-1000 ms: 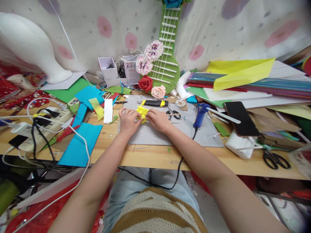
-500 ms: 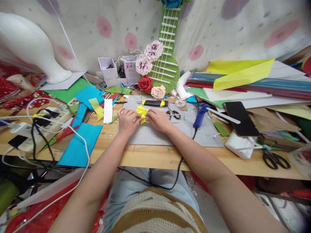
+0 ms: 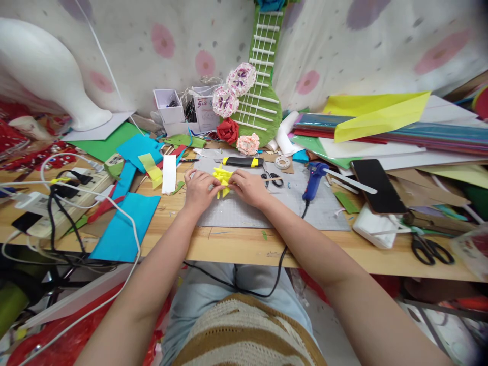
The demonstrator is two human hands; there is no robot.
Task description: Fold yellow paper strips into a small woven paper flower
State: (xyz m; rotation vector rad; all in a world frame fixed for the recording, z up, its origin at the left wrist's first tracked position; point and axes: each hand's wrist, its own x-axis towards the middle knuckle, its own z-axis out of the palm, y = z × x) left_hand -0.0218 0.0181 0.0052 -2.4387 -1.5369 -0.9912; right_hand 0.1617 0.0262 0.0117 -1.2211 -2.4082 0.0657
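A small yellow paper flower [image 3: 223, 177] with pointed petals is held between my two hands, just above the grey cutting mat [image 3: 236, 213]. My left hand [image 3: 201, 189] pinches its left edge between thumb and fingers. On the other side, my right hand [image 3: 248, 187] grips the right edge the same way. Behind the flower lies a black and yellow utility knife [image 3: 243, 162]. Small scissors [image 3: 275, 180] and a roll of tape [image 3: 282, 162] rest to the right of my right hand. The fingertips partly hide the flower.
A blue glue gun [image 3: 314, 183] lies on the mat's right, its cord running down over the table edge. Further right are a phone [image 3: 377, 186] and black scissors [image 3: 432, 250]. Blue paper [image 3: 127, 226] and a power strip [image 3: 72, 203] occupy the left. A green paper guitar [image 3: 263, 109] stands behind.
The yellow flower has turned slightly between my fingers, and its petals look a little more spread. Both hands stay in nearly the same place.
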